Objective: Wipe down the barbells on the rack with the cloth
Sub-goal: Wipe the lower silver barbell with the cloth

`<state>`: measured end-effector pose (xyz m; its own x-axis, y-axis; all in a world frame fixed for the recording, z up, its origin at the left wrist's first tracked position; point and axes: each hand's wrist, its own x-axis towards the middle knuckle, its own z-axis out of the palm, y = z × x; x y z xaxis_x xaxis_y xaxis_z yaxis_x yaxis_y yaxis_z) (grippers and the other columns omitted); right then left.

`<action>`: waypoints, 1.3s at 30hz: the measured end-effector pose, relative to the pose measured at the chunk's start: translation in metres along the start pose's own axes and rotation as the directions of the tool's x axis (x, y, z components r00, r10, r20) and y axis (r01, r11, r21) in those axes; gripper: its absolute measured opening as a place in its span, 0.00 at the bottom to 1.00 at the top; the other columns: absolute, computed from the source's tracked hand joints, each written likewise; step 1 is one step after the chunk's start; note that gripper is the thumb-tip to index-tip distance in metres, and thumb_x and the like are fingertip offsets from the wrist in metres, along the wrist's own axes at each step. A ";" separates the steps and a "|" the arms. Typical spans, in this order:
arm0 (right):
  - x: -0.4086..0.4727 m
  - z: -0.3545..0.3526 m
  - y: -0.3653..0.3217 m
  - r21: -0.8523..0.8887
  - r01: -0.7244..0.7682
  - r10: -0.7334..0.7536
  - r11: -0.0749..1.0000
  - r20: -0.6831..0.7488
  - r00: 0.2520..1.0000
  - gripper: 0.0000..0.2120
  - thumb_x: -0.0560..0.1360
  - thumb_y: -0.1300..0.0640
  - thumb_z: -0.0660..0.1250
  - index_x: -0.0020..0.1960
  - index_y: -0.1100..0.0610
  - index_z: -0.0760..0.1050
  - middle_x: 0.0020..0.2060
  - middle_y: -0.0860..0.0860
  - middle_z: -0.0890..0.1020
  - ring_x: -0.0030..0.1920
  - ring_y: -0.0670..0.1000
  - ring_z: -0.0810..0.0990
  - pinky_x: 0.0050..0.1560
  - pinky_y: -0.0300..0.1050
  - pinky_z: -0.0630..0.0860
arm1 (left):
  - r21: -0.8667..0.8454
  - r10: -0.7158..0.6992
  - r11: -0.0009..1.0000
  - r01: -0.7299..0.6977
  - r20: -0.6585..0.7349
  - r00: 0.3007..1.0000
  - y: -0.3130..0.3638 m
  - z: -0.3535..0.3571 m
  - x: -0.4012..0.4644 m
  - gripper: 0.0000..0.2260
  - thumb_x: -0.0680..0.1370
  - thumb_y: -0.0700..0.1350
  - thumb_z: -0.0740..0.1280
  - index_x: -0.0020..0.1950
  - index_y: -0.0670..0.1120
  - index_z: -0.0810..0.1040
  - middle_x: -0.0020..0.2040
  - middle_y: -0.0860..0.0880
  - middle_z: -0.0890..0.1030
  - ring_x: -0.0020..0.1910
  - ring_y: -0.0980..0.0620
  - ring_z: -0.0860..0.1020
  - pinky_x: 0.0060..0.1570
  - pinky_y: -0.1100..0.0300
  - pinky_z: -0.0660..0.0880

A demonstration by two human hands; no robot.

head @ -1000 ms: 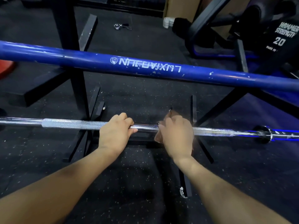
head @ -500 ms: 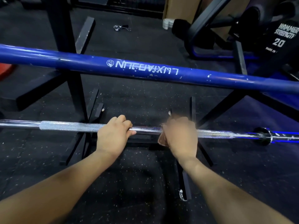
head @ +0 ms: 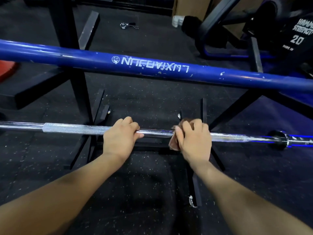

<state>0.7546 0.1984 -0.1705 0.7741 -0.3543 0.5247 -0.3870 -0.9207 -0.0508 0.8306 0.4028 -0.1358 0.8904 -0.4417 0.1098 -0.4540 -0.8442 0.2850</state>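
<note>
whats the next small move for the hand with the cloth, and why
Probably slide the right hand and cloth rightward along the silver barbell. The cloth is wrapped round the bar near its smooth middle, the left hand grips the bar beside it, blocking that direction, and the knurled stretch to the right lies open.

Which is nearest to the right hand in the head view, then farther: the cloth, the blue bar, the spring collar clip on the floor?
From the right hand:
1. Cloth, gripped in it, wrapped on the chrome barbell.
2. Blue bar, above, beyond.
3. Spring collar clip, far floor, upper left.
</note>
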 end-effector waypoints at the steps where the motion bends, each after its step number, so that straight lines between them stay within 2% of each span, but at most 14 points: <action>1: 0.013 -0.003 -0.001 -0.042 -0.024 0.027 0.999 0.088 0.996 0.17 0.78 0.45 0.58 0.44 0.56 0.79 0.43 0.56 0.76 0.42 0.60 0.74 0.40 0.51 0.74 | -0.006 0.002 1.000 -0.002 -0.002 1.000 0.000 0.001 0.000 0.15 0.77 0.58 0.62 0.57 0.51 0.78 0.49 0.54 0.72 0.50 0.55 0.70 0.35 0.59 0.66; 3: 0.040 -0.008 -0.001 -0.036 -0.101 0.107 0.994 0.346 0.932 0.20 0.80 0.45 0.52 0.50 0.53 0.80 0.49 0.55 0.78 0.50 0.59 0.76 0.44 0.48 0.72 | -0.018 0.000 1.000 0.000 -0.004 1.000 -0.001 0.001 0.001 0.15 0.77 0.58 0.63 0.56 0.51 0.78 0.49 0.54 0.73 0.50 0.54 0.71 0.35 0.57 0.69; 5: 0.051 -0.006 0.004 0.007 -0.168 0.146 0.986 0.457 0.877 0.19 0.80 0.45 0.52 0.55 0.50 0.79 0.54 0.53 0.78 0.55 0.58 0.76 0.48 0.49 0.71 | -0.011 -0.003 1.000 0.003 0.003 1.000 -0.001 0.000 0.001 0.15 0.77 0.58 0.63 0.57 0.51 0.78 0.50 0.54 0.73 0.51 0.54 0.71 0.36 0.57 0.70; 9: 0.016 -0.005 0.000 -0.020 -0.094 0.096 0.995 0.188 0.977 0.16 0.77 0.45 0.59 0.48 0.56 0.80 0.47 0.55 0.77 0.46 0.59 0.74 0.45 0.51 0.73 | 0.005 0.004 1.000 -0.004 -0.005 1.000 0.000 0.000 0.001 0.15 0.77 0.58 0.62 0.57 0.51 0.78 0.49 0.54 0.73 0.49 0.54 0.71 0.34 0.58 0.67; 12: -0.004 -0.001 0.005 0.016 -0.033 0.032 0.999 0.050 0.998 0.16 0.76 0.44 0.60 0.44 0.56 0.77 0.44 0.55 0.76 0.42 0.59 0.72 0.40 0.50 0.72 | 0.005 0.019 1.000 -0.019 -0.026 0.999 -0.001 0.001 -0.001 0.15 0.77 0.58 0.63 0.55 0.51 0.79 0.48 0.54 0.73 0.48 0.55 0.71 0.33 0.59 0.67; 14: 0.014 -0.001 0.009 -0.043 -0.022 0.026 0.999 0.093 0.995 0.20 0.78 0.44 0.55 0.44 0.56 0.79 0.43 0.56 0.76 0.41 0.60 0.73 0.37 0.49 0.71 | 0.002 0.023 1.000 -0.023 -0.022 1.000 -0.002 0.001 0.000 0.15 0.77 0.58 0.63 0.55 0.50 0.79 0.48 0.54 0.73 0.48 0.54 0.71 0.33 0.58 0.67; 16: 0.034 -0.004 0.008 -0.072 -0.054 0.074 0.996 0.301 0.951 0.20 0.81 0.46 0.51 0.51 0.54 0.79 0.49 0.55 0.77 0.48 0.60 0.75 0.40 0.48 0.68 | -0.008 0.019 1.000 -0.019 -0.011 1.000 -0.001 0.000 0.002 0.15 0.77 0.57 0.63 0.56 0.50 0.79 0.49 0.54 0.73 0.49 0.54 0.71 0.34 0.58 0.67; 18: 0.042 0.000 0.011 -0.041 -0.099 0.107 0.994 0.382 0.918 0.19 0.81 0.45 0.51 0.57 0.53 0.78 0.54 0.53 0.77 0.54 0.58 0.73 0.43 0.47 0.67 | -0.007 0.010 1.000 -0.010 -0.006 1.000 -0.001 -0.001 0.001 0.15 0.77 0.57 0.63 0.56 0.50 0.79 0.50 0.54 0.74 0.50 0.54 0.71 0.35 0.58 0.68; 22: 0.016 -0.007 0.015 0.054 -0.064 0.053 0.996 0.180 0.982 0.19 0.78 0.45 0.57 0.54 0.56 0.78 0.52 0.56 0.76 0.49 0.60 0.73 0.48 0.50 0.72 | 0.002 0.009 1.000 -0.009 -0.001 1.000 0.000 -0.002 0.000 0.15 0.77 0.58 0.63 0.57 0.51 0.78 0.50 0.54 0.73 0.50 0.55 0.71 0.35 0.58 0.67; 25: -0.017 -0.003 0.023 0.143 0.009 -0.013 0.990 0.029 0.999 0.19 0.77 0.44 0.58 0.54 0.57 0.78 0.54 0.59 0.75 0.52 0.61 0.72 0.54 0.53 0.72 | -0.008 0.023 1.000 -0.023 -0.004 1.000 -0.001 -0.001 0.002 0.14 0.77 0.58 0.63 0.56 0.51 0.78 0.49 0.54 0.73 0.49 0.55 0.70 0.35 0.58 0.67; 29: 0.008 -0.003 0.017 0.010 -0.039 0.037 0.999 0.122 0.992 0.21 0.78 0.44 0.53 0.47 0.57 0.79 0.46 0.58 0.76 0.43 0.62 0.74 0.42 0.52 0.73 | -0.010 0.027 1.000 -0.027 -0.010 1.000 -0.002 -0.001 0.001 0.15 0.77 0.58 0.62 0.56 0.51 0.79 0.49 0.54 0.73 0.49 0.54 0.71 0.36 0.58 0.69; 32: 0.037 -0.002 0.015 -0.072 -0.044 0.063 0.996 0.289 0.955 0.19 0.81 0.48 0.53 0.50 0.58 0.79 0.48 0.58 0.78 0.46 0.62 0.75 0.45 0.52 0.72 | -0.017 0.017 1.000 -0.017 -0.004 1.000 0.001 -0.003 0.000 0.15 0.77 0.57 0.63 0.57 0.51 0.79 0.49 0.54 0.73 0.49 0.55 0.71 0.34 0.59 0.66; 35: 0.014 -0.008 0.010 -0.074 -0.044 0.053 0.996 0.111 0.992 0.18 0.77 0.48 0.56 0.42 0.57 0.79 0.41 0.57 0.77 0.39 0.59 0.74 0.39 0.50 0.74 | 0.010 0.007 1.000 -0.007 0.010 1.000 0.003 -0.005 0.000 0.15 0.77 0.58 0.62 0.58 0.51 0.78 0.49 0.54 0.73 0.49 0.55 0.71 0.33 0.60 0.63; 39: -0.022 -0.001 0.007 0.080 -0.077 0.079 0.994 -0.018 0.997 0.15 0.76 0.46 0.58 0.51 0.54 0.77 0.50 0.56 0.73 0.48 0.59 0.71 0.50 0.53 0.71 | 0.028 0.032 0.999 -0.032 -0.014 0.999 0.001 -0.002 -0.001 0.14 0.77 0.57 0.63 0.54 0.49 0.79 0.48 0.53 0.73 0.47 0.54 0.71 0.32 0.59 0.64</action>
<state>0.7340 0.2002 -0.1816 0.7317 -0.4229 0.5345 -0.4042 -0.9007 -0.1594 0.8296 0.4028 -0.1341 0.8758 -0.4644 0.1318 -0.4827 -0.8379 0.2548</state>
